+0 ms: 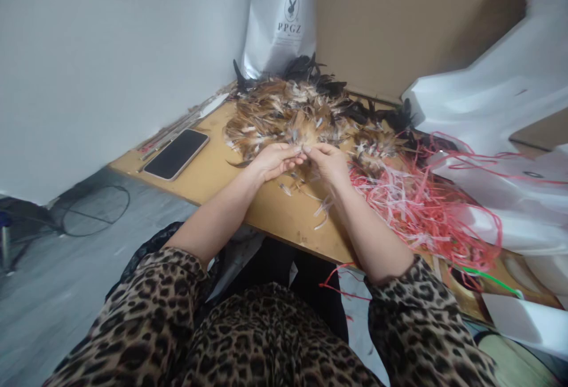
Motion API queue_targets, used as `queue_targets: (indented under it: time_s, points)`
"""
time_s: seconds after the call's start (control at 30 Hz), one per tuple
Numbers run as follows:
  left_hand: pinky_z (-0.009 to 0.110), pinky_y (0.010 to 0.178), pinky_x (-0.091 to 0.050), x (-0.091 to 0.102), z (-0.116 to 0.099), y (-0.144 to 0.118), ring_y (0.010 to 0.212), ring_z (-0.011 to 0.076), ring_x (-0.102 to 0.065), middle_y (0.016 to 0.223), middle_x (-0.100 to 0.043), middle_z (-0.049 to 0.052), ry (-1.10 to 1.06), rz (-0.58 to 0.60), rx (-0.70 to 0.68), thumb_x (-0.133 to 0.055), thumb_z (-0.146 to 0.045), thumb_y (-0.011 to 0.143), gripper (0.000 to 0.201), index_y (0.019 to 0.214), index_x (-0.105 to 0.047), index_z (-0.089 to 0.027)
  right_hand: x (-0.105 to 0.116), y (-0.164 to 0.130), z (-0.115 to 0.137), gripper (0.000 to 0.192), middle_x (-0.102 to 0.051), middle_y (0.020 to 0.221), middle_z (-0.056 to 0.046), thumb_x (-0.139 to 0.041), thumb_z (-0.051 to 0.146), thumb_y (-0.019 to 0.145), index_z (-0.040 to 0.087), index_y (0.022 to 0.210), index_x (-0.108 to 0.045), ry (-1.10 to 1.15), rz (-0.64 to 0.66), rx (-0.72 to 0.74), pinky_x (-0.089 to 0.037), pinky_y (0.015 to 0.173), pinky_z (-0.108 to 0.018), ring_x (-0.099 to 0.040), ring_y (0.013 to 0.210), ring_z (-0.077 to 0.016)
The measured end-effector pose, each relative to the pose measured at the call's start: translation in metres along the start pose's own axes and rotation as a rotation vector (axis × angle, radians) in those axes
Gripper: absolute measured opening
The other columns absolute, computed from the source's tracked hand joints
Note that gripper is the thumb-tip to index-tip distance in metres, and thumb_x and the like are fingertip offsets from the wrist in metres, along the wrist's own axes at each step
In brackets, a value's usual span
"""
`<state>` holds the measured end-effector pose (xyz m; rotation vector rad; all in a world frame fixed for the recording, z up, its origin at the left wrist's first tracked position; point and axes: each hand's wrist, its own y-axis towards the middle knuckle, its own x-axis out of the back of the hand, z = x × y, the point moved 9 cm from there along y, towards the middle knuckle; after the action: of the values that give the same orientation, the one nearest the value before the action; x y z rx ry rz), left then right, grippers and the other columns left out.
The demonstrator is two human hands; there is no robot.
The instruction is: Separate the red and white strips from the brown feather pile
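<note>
My left hand (280,161) and my right hand (329,165) meet over the near side of the feather pile, fingertips almost touching. Both are closed in a pinch. Between them they hold a tan feather (305,131) that fans out beyond the fingertips; its base is hidden by the fingers. Behind lies a big heap of brown and tan feathers (270,109), with black feathers (310,73) along its far side. A few loose small feathers (285,189) and white scraps (326,205) lie on the wooden table (266,209) below my hands.
A phone (176,154) with a dark screen lies at the table's left. Red and white strips (417,209) are tangled at the right. A silvery printed bag (281,32) stands behind the feathers. White plastic sheeting (488,91) covers the right side. A cable (95,218) lies on the floor.
</note>
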<state>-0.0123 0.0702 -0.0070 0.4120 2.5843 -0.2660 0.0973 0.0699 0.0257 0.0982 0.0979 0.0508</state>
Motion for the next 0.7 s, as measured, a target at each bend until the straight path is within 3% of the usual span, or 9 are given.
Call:
queue_targets:
  time_s: [0.13,0.4,0.7]
  points:
    - [0.011,0.049,-0.045,0.0008,0.0017,0.0007,0.051,0.0038,-0.058,0.063,-0.064,0.005,0.019,-0.006,0.005,-0.063,-0.011,0.075,0.008,0.073,-0.063,-0.003,0.0002,0.0005,0.0003,0.028,-0.058,0.054,0.004,-0.076,0.034,0.05,0.016,0.061,-0.058,0.012,-0.016,0.016,-0.035,0.047,-0.019,-0.047,0.048,-0.0062]
    - [0.012,0.05,-0.044,0.0011,0.0008,0.0019,0.049,0.0031,-0.056,0.062,-0.063,0.004,0.086,0.028,-0.04,-0.066,-0.015,0.072,0.012,0.072,-0.063,-0.004,0.0003,-0.0001,0.001,0.032,-0.042,0.038,0.008,-0.077,0.035,0.052,0.017,0.058,-0.051,0.076,0.027,-0.056,-0.02,0.035,-0.019,-0.031,0.034,-0.0039]
    - [0.014,0.047,-0.042,-0.003,-0.0041,-0.003,0.047,0.0036,-0.055,0.059,-0.062,0.004,0.187,-0.017,-0.054,-0.068,-0.017,0.07,0.013,0.068,-0.062,-0.005,-0.003,-0.0002,-0.0035,0.033,-0.045,0.041,0.008,-0.076,0.036,0.053,0.018,0.058,-0.05,0.094,0.048,-0.071,-0.02,0.036,-0.018,-0.032,0.035,-0.0037]
